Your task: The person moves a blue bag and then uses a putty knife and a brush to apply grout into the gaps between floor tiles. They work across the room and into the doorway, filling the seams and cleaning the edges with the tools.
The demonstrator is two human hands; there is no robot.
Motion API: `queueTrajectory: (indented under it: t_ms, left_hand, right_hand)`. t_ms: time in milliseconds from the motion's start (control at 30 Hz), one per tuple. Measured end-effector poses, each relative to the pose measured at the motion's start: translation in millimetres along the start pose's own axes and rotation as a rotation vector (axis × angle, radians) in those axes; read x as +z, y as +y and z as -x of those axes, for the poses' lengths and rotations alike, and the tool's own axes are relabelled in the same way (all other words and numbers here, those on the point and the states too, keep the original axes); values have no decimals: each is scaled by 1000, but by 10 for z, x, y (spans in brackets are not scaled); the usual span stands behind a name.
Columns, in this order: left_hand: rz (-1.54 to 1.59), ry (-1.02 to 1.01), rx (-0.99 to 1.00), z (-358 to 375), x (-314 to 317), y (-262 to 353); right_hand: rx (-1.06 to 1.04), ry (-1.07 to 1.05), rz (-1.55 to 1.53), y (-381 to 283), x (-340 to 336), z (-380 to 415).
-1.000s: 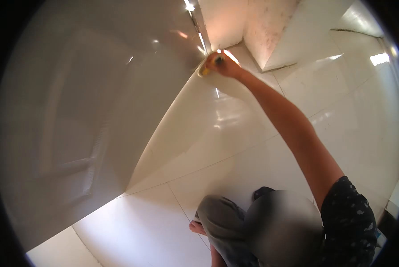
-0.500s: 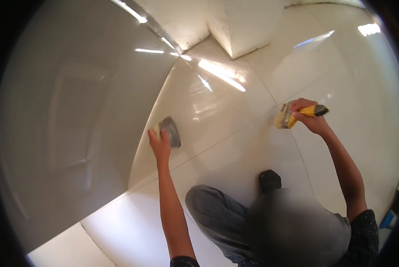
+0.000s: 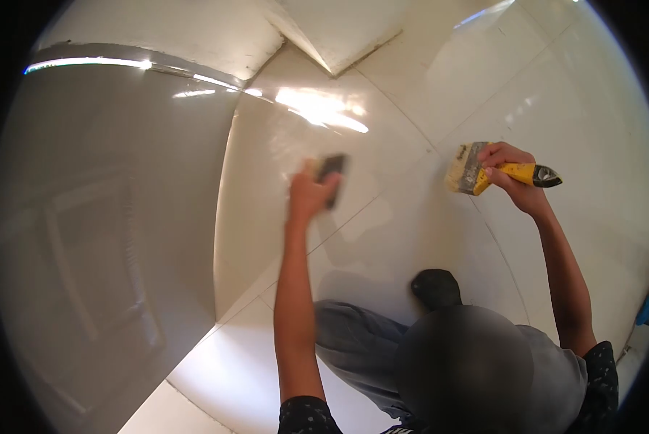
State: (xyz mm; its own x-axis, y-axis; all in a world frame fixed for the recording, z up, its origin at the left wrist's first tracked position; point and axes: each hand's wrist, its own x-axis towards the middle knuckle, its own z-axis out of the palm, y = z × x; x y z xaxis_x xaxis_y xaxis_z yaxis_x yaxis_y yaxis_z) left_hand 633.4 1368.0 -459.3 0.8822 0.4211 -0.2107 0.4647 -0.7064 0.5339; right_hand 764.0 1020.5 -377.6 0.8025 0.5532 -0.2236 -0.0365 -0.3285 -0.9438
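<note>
A dark, flat-bladed tool (image 3: 332, 178) with a pale handle, blurred by motion, is gripped in my left hand (image 3: 310, 194) over the glossy floor tiles (image 3: 382, 246). My right hand (image 3: 511, 172) is closed round a wide brush (image 3: 472, 168) with pale bristles, a grey metal band and a yellow handle with a black end. The bristles point left, above the tiles. Whether either tool touches the floor is hard to tell.
A large grey glossy panel (image 3: 115, 217) stands at the left. White wall corners (image 3: 339, 32) meet the floor at the top. My dark-covered foot (image 3: 437, 289) and grey-trousered knee (image 3: 353, 336) are below. A blue object (image 3: 647, 309) lies at the right edge.
My left hand has moved right and slightly up with its tool. The brush in my right hand has turned a little, its handle end now lower. The view has shifted and rotated.
</note>
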Motion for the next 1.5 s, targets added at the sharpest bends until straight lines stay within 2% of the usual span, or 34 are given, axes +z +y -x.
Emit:
queueTrajectory:
  t_ms: [33,133,200,233,267,300,333,367,400,433,467,533,567,633,700,767,800,867,933,1000,1033,1067,1133,1167,1200,1233,1267,1333,1367,1400,1467,1500]
  left_hand:
    - [123,63,-136,-119,-137,-204]
    - [248,77,-105,4,-131,3]
    - [42,-138,-31,150,307,176]
    - [100,-199,-7,242,299,458]
    - [201,-96,111,224,432,366]
    - [254,-54,54,234,442,365]
    - [312,-105,53,272,443,433]
    - [147,-168,76,317,460,543]
    - [-5,-229,91,363,432,585]
    - [-21,-220,86,422,310,588]
    - [85,-119,57,478,211,619]
    - [253,93,7,641,61,550]
    - [315,206,-25,766,-85,406]
    - [360,356,-118,1148,-414,253]
    - [353,551,-171,1539,-584,-4]
    - [342,647,-284,1920,-666,-236]
    - [395,695,-311,2074,-664,-228]
    - [466,713,-351,2328,-575,-176]
    - [627,770,-412,2473,-447,-104]
    - [671,762,-427,2617,-329,-100]
    - [479,713,-458,2685,-284,-175]
    - [289,664,-481,2724,-258,-221]
    - [384,704,-457,2688,-280,-117]
    - [465,737,-432,2669,-290,-74]
    - [475,742,-436,2640,-284,-71]
    - [542,729,-430,2595,-278,-85]
    - [605,713,-420,2541,-279,-100]
    - [566,644,-418,2462,-240,-210]
    - [524,575,-419,2442,-229,-240]
    - [513,561,-418,2422,-249,-228]
    - [478,589,-365,2315,-289,-176]
    - [475,583,-361,2255,-288,-187]
  right_hand:
    - [-53,-2,-8,27,-1,5]
    - [-114,-5,-23,115,-42,26]
    - [-61,-24,-107,183,-52,25]
    - [-26,-49,-136,163,-69,46]
    - [-59,-52,-151,155,-105,33]
    - [-140,-64,-246,153,-125,37]
    - [-205,-71,-353,183,-102,88]
    - [-250,-49,-394,233,-94,89]
    - [-172,22,-492,103,-47,126]
    - [-170,48,-451,56,-28,108]
    - [-175,81,-404,20,-46,70]
    - [-23,160,-177,-16,90,66]
    - [-94,251,-159,54,285,71]
    - [-133,241,-207,124,677,131]
    - [-161,86,-388,256,1316,287]
    - [-168,-105,-98,223,1895,490]
    - [-121,-346,-22,376,2217,569]
    - [-265,-463,76,435,2679,639]
    - [-297,-397,144,410,2631,487]
    - [-57,-213,163,514,2229,176]
    - [15,-70,294,816,1939,-51]
    - [-33,286,166,1041,1527,-180]
    - [-157,646,362,927,556,-174]
    - [-137,705,346,983,196,-155]
    - [-6,714,448,876,-54,-117]
    - [87,661,428,685,-186,-58]
    - [81,664,430,661,-119,-61]
    - [-351,715,305,670,256,-83]
    - [-325,591,336,608,622,-19]
    - [-186,417,189,661,1088,61]
    - [-43,32,24,513,1928,449]
    - [-66,-181,7,446,2205,643]
